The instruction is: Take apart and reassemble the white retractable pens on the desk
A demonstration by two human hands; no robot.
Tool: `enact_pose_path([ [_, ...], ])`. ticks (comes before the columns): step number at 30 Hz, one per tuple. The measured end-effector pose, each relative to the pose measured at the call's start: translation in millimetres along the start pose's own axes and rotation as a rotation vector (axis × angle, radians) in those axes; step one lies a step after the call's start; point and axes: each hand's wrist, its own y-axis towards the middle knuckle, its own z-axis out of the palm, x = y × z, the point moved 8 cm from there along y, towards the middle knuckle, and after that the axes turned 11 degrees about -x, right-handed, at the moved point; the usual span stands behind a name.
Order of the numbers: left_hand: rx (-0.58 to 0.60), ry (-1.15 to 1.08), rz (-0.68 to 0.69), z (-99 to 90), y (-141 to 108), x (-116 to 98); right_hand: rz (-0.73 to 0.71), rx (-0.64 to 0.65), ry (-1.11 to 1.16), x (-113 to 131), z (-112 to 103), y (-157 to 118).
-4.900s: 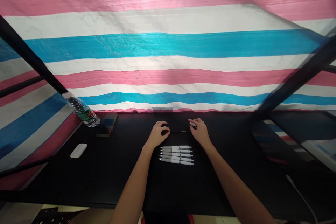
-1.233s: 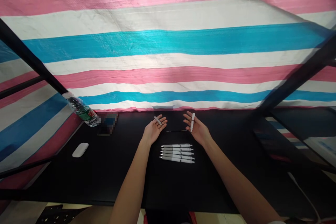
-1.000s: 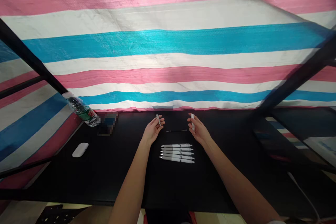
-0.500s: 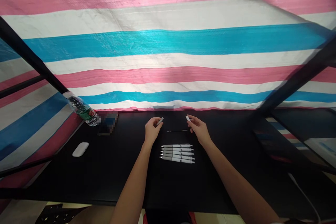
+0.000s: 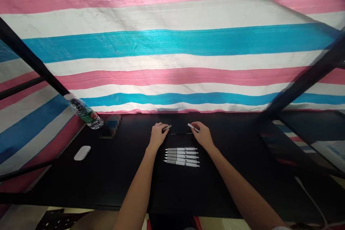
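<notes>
My left hand is closed on a grey pen part, low over the black table. In my right hand is a white pen barrel, pinched between the fingers with its end pointing left. A thin dark pen refill lies on the table between the hands, its right end close to my right fingers. Nearer to me, several white and grey pens lie side by side in a row, tips to the left.
A white mouse-shaped object lies on the black table at left. Behind it are a water bottle and a blurred-out item. Black frame bars flank the table, a striped sheet hangs behind, and a white cable runs at right.
Both hands have lowered slightly toward the table. The two pen parts have tilted flatter and now point more toward each other. The row of pens stays in place.
</notes>
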Motion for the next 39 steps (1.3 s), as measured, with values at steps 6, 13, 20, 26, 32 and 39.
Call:
enact_pose_path([
  [6,0.035,0.071,0.017,3.7,-1,0,-0.080,0.020,-0.093,-3,7,-3],
  [13,0.030,0.069,-0.006,5.7,-2,3,-0.137,0.004,-0.179,-6,12,-5],
  [20,0.006,0.057,0.010,5.0,-3,2,-0.136,0.019,-0.203,-8,15,-5],
  [26,-0.016,0.032,0.009,2.1,-3,-1,-0.112,0.006,-0.172,-9,13,-4],
  [32,-0.035,-0.014,-0.021,-2.5,-4,-4,-0.125,-0.034,-0.186,-8,10,-5],
  [39,0.066,-0.061,0.083,-4.0,-10,-19,-0.159,-0.115,-0.186,-4,4,-7],
])
